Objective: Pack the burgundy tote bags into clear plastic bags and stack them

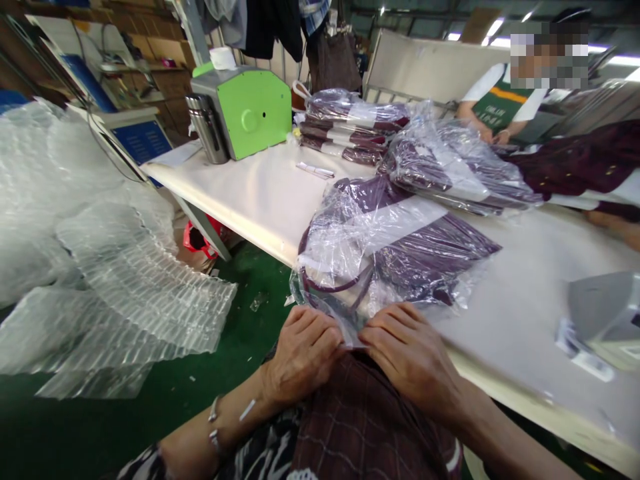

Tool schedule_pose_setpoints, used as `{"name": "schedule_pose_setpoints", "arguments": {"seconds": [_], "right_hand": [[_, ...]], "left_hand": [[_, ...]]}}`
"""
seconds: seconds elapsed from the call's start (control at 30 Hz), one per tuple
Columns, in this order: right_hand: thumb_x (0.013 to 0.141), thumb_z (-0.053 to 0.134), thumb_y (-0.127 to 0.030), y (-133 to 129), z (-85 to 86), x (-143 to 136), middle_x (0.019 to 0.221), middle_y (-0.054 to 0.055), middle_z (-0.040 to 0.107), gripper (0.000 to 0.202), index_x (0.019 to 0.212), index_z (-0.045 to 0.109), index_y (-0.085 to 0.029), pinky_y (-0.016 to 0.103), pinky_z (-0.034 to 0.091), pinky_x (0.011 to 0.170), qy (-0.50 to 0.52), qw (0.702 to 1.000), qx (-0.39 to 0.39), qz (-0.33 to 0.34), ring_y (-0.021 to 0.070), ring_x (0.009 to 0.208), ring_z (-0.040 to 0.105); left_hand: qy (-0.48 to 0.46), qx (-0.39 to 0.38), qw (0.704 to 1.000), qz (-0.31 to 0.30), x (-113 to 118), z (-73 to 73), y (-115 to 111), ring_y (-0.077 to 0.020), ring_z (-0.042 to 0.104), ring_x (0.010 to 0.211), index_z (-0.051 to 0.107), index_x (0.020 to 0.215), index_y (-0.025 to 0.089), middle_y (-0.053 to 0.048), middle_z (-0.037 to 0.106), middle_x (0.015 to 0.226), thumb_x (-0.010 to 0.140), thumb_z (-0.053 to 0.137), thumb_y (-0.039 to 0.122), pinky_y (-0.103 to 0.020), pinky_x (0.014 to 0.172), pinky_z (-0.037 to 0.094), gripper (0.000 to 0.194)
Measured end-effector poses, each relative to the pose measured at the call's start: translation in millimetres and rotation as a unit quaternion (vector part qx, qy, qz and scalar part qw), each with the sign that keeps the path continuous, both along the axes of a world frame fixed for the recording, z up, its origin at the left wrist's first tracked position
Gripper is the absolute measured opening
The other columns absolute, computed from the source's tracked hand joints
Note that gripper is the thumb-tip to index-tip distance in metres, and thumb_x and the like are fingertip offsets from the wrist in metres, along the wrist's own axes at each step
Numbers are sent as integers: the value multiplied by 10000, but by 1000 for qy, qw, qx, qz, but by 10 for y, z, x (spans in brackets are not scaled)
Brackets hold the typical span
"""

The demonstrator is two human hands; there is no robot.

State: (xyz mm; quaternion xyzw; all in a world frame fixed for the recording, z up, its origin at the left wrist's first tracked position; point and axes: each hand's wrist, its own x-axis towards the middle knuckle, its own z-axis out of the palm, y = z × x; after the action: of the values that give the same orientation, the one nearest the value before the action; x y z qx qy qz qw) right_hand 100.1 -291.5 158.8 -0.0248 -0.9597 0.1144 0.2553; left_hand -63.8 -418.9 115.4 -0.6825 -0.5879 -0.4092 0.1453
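A dark maroon handbag (420,257) with thin handles lies on the table near its front edge, inside a clear plastic bag (333,230). White wrapping crosses the handbag's middle. The mouth of the plastic bag hangs toward me over the table edge. My left hand (310,347) is closed on the left side of this mouth, fingers curled over the film. Close beside it, my right hand (407,353) pinches the right side of the same mouth. Both thumbs are mostly hidden.
Wrapped maroon bags (450,160) are piled behind, beside another stack (350,127). A green and grey machine (255,110) and a steel flask (206,130) stand at back left. Air-cushion film (145,267) heaps at left. A grey dispenser (603,307) sits right. A co-worker (507,100) stands opposite.
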Motion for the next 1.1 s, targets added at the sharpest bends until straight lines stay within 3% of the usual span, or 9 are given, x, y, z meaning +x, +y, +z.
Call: {"name": "schedule_pose_setpoints", "arguments": {"seconds": [0.23,0.33,0.4,0.5,0.6,0.73,0.87,0.97,1.1], "right_hand": [[1007,564,-174,108,77,55,685,5,569,309,698,576,-180,341,317,745,-32,999,44,-7,169,715,473],[1024,519,-176,97,122,45,695,11,579,312,722,599,-177,340,324,739,-37,999,31,8,172,712,476],[1044,443,-169,70,140,14,716,26,595,346,741,612,-174,346,332,737,-27,999,22,35,181,721,476],[1059,395,-174,45,145,-17,725,35,598,389,733,607,-174,353,337,748,-27,998,30,45,189,736,473],[1037,458,-146,64,131,-5,693,18,569,357,707,590,-177,349,321,738,-42,998,38,30,181,716,455],[1020,511,-141,87,125,9,711,12,582,288,756,622,-170,340,320,745,-35,999,5,24,176,726,466],[1047,446,-175,64,155,-25,710,18,592,334,763,621,-176,345,312,726,-50,998,-12,42,179,707,459],[1037,468,-170,53,172,-30,710,19,597,310,776,634,-178,349,314,727,-53,998,-5,37,182,714,470],[1008,533,-150,64,167,0,714,10,610,239,814,670,-181,344,331,723,-48,999,1,23,179,718,494]], "left_hand": [[-230,-115,966,42,-155,7,-256,-118,555,607,499,712,197,12,573,657,1045,361,184,-239,578,444,361],[-194,-69,979,-3,-144,139,-300,-164,667,848,610,1083,203,-107,688,1136,1013,515,318,-279,708,561,165],[-94,-71,991,-68,-93,242,-229,-193,679,933,540,1323,216,-159,612,1357,951,629,410,-329,784,589,429],[-9,-109,988,-105,-83,287,-117,-154,652,775,587,1233,196,-63,716,1042,955,602,245,-278,695,562,283],[-11,-97,993,-70,-240,235,-199,-132,567,639,616,962,192,11,625,729,934,529,81,-251,594,484,144],[-100,-28,995,-1,-435,327,-464,-130,607,766,608,947,194,-14,638,819,923,517,47,-250,690,512,174],[-42,-30,997,-57,-260,499,-394,-244,617,1160,599,1214,177,-108,689,1188,949,623,326,-426,1006,512,305],[22,-39,996,-71,-154,484,-232,-188,668,973,632,1112,195,-22,741,962,918,650,189,-378,948,519,195],[-53,-1,998,-16,-317,436,-306,-140,651,776,620,965,202,7,693,804,877,609,37,-310,778,537,187]]}}
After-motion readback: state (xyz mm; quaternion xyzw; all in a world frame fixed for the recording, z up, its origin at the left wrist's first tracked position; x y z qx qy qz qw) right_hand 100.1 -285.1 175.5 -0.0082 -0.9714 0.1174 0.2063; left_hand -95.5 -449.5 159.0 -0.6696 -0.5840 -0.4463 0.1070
